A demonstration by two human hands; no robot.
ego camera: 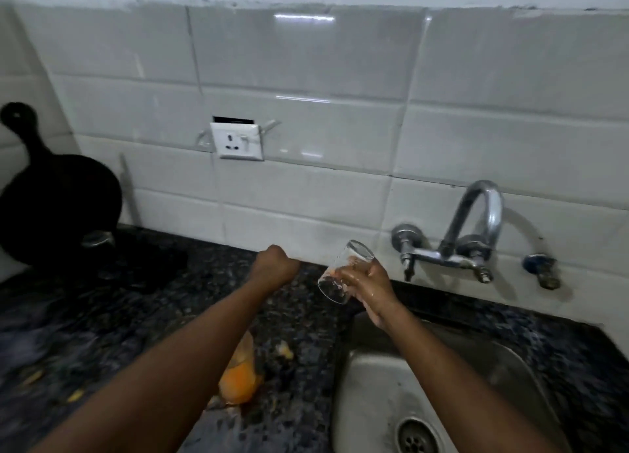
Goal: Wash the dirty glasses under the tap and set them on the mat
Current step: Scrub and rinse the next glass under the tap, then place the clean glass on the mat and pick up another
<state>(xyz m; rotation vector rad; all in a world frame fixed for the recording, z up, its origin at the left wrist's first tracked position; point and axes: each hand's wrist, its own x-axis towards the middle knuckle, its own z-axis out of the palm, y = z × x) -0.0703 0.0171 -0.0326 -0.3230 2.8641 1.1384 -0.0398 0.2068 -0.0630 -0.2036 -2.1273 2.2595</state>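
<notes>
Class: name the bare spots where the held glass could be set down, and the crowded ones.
Bare: the mat right of the clear glass by the pan; the counter between mat and left forearm. Crowded: beside the sink, where the orange-stained glass sits.

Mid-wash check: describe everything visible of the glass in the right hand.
The glass is a clear tumbler with an orange smear at its middle. It is tilted, mouth down toward the camera, base up toward the wall. The wet right hand grips it round the middle. It hangs left of the tap, above the left edge of the sink; no water falls on it.
</notes>
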